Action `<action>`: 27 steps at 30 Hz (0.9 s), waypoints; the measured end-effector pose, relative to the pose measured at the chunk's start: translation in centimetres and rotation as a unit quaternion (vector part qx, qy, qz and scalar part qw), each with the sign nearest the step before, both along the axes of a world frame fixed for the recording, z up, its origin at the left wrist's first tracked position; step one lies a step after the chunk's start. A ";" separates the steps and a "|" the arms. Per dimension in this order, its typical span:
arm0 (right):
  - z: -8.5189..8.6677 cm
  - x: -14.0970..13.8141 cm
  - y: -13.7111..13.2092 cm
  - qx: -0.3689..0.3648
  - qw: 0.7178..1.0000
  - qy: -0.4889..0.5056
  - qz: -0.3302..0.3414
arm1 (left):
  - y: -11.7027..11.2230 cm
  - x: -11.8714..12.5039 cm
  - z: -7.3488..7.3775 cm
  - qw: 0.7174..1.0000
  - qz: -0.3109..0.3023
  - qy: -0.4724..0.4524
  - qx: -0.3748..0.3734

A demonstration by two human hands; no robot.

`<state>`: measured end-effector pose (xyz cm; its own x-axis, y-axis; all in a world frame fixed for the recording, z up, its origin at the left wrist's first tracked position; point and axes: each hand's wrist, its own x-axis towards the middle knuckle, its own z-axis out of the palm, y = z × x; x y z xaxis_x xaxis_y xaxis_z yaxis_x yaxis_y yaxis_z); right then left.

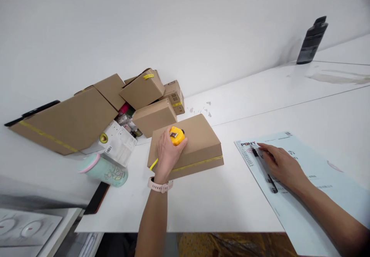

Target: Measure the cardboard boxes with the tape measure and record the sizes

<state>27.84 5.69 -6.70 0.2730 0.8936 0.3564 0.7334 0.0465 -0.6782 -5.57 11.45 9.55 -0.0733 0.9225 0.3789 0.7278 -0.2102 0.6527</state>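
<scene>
My left hand (168, 153), with a pink watch band (160, 185) on its wrist, is closed around a yellow tape measure (177, 135). The tape measure is over the top of a closed cardboard box (199, 133) on the white table. A short yellow strip (153, 164) shows beside the hand at the box's left edge, and a yellow band runs along the box's front side. My right hand (285, 168) lies on a light blue printed sheet (326, 172), fingers stretched out. A pen (264, 170) with a black cap end lies beside and partly under those fingers.
Several cardboard boxes (144, 89) are stacked at the back left against the wall. Before them are a white package with an avocado picture (120, 143) and a mint tumbler (105, 170). A dark flat object (97, 198) lies near the left edge. A dark bottle (312, 41) stands back right.
</scene>
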 end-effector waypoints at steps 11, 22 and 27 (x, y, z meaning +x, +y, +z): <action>10.6 -5.1 -4.3 -0.109 0.926 0.308 0.187 | -8.8 2.2 -0.1 0.806 -0.353 -0.424 -0.214; 15.0 -10.6 -2.5 -0.240 0.672 0.591 0.377 | -8.4 -1.1 0.1 0.830 -0.297 -0.420 -0.217; 16.0 -8.8 3.4 -0.163 0.727 0.586 0.317 | -5.4 -7.8 2.9 0.890 -0.220 -0.368 -0.155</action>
